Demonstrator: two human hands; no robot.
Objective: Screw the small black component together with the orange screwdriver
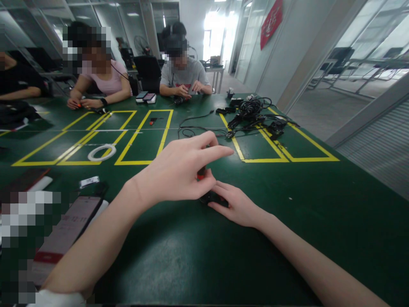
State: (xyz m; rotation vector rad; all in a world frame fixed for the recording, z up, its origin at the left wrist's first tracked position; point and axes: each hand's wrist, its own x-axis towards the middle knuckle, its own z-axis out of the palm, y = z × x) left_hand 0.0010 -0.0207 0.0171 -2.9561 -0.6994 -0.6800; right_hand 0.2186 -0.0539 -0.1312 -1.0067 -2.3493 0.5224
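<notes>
My left hand (179,168) reaches over the table, palm down, one finger stretched out and the thumb bent inward. Its thumb and fingers close around the top of a small black object with a red part (201,174), mostly hidden behind the hand. My right hand (236,204) comes in from the right, its fingers and thumb closed on the lower black part (209,197) of that object, close to the tabletop. The object's exact kind cannot be made out.
Yellow tape outlines (265,160) mark the green table (255,264). Tangled black cables (251,111) lie at the back right, a white ring (101,152) at the left. A phone (68,230) lies near my left arm. Several people sit across and to the left.
</notes>
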